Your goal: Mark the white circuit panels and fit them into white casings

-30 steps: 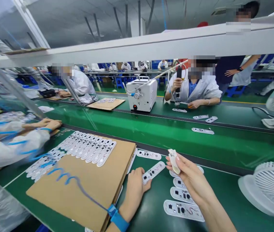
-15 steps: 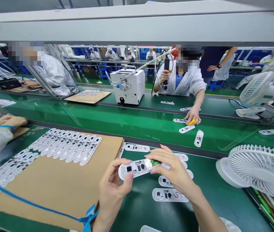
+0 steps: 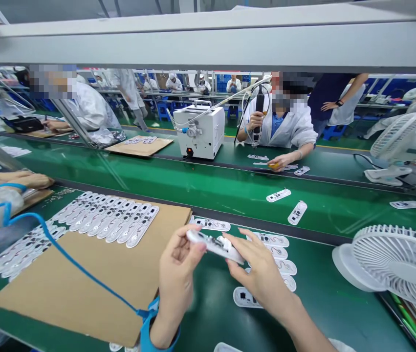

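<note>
Between my two hands is a white elongated plastic shell with a circuit board (image 3: 213, 243) in it, tilted so its side edge faces me. My left hand (image 3: 180, 266) pinches its left end between thumb and fingers. At the other end, my right hand (image 3: 261, 266) grips it, fingers over the top and thumb below, next to a small white part on the board. A blue strap with a cord (image 3: 160, 327) circles my left wrist. Several similar shells (image 3: 247, 297) lie on the green table behind and under my right hand.
To the left, a brown cardboard sheet (image 3: 83, 288) carries a row of shells (image 3: 114, 215). A white fan (image 3: 402, 266) stands at right. Across the green belt (image 3: 208, 183), a co-worker holds an electric screwdriver (image 3: 259, 110) beside a white machine (image 3: 200, 131). Another person's arm rests at far left.
The shell has tilted, its board face turning away from me. A green item seen under my right fingers is now out of sight. The co-worker's hand with something yellow has drawn back.
</note>
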`<state>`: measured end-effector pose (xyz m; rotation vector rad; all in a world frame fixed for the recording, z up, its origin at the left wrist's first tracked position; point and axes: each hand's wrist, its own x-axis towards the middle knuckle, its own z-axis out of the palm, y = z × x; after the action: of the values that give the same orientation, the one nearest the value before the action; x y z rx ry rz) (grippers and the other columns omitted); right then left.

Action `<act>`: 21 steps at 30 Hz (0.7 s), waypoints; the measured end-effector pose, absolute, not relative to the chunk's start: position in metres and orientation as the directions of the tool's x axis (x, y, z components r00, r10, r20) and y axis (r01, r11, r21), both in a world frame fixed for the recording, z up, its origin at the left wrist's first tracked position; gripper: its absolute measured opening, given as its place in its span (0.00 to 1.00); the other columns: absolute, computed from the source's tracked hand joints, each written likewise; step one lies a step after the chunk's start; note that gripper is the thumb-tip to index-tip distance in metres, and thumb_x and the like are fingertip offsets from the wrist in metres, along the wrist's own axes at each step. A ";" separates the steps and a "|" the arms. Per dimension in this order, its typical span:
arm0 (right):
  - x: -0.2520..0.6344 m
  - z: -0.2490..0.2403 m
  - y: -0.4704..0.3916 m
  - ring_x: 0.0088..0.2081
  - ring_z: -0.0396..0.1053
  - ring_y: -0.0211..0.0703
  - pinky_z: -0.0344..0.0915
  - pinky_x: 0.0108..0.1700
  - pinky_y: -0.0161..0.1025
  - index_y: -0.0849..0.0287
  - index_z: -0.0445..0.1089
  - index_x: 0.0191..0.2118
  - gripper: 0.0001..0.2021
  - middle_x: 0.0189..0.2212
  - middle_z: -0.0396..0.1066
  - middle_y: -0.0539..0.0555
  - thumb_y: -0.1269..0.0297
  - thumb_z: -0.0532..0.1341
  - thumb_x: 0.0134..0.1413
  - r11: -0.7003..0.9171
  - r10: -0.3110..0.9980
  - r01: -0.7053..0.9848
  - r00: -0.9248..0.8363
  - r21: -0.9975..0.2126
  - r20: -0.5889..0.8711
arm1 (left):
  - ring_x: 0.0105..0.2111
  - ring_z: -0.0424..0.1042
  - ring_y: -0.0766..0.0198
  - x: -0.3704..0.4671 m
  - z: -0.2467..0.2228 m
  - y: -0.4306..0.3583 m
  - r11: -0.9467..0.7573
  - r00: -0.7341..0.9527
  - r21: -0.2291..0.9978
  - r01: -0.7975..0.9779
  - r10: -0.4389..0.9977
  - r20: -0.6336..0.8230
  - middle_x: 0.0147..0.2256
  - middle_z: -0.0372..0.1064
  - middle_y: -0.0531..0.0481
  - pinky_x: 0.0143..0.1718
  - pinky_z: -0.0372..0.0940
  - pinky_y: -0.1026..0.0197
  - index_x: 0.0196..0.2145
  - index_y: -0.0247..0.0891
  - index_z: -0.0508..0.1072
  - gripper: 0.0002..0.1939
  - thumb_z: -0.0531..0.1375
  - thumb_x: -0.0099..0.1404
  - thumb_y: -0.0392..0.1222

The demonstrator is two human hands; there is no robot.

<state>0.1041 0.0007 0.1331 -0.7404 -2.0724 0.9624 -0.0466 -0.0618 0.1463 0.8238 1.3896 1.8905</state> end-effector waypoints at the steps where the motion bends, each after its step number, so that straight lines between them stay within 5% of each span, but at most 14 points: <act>1: 0.101 0.132 -0.002 0.46 0.72 0.53 0.62 0.57 0.53 0.57 0.74 0.52 0.18 0.43 0.78 0.56 0.69 0.61 0.55 0.483 0.775 0.203 -0.552 -0.852 0.307 | 0.31 0.67 0.67 -0.046 0.146 -0.059 -0.220 -0.564 0.968 -0.123 0.818 0.114 0.30 0.65 0.54 0.36 0.66 0.66 0.44 0.39 0.74 0.22 0.70 0.52 0.46; 4: 0.095 0.132 -0.006 0.35 0.74 0.50 0.70 0.40 0.44 0.59 0.76 0.46 0.14 0.33 0.78 0.55 0.63 0.61 0.54 0.112 0.815 0.071 -0.577 -0.991 0.051 | 0.31 0.64 0.65 -0.042 0.145 -0.055 -0.164 -0.499 0.986 -0.019 0.856 0.133 0.28 0.58 0.57 0.36 0.65 0.63 0.53 0.41 0.70 0.31 0.69 0.52 0.43; 8: 0.093 0.136 -0.011 0.28 0.74 0.42 0.68 0.34 0.36 0.62 0.76 0.41 0.17 0.25 0.76 0.53 0.54 0.65 0.53 -0.304 0.698 -0.188 -0.712 -0.934 -0.083 | 0.33 0.63 0.62 -0.040 0.143 -0.057 -0.104 -0.477 0.992 0.067 0.870 0.124 0.31 0.58 0.55 0.34 0.65 0.61 0.58 0.43 0.65 0.34 0.67 0.54 0.45; 21: 0.088 0.144 -0.018 0.29 0.74 0.40 0.66 0.33 0.33 0.63 0.74 0.35 0.19 0.24 0.76 0.54 0.49 0.69 0.48 -0.423 0.675 -0.250 -0.729 -0.871 -0.119 | 0.38 0.68 0.59 -0.042 0.148 -0.062 -0.061 -0.420 0.995 0.076 0.903 0.087 0.41 0.71 0.47 0.35 0.69 0.61 0.62 0.40 0.59 0.37 0.65 0.58 0.48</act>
<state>0.0879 -0.0180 0.1437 -0.6238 -1.2176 2.1678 -0.0421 -0.0624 0.1482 1.0734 1.5369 1.5571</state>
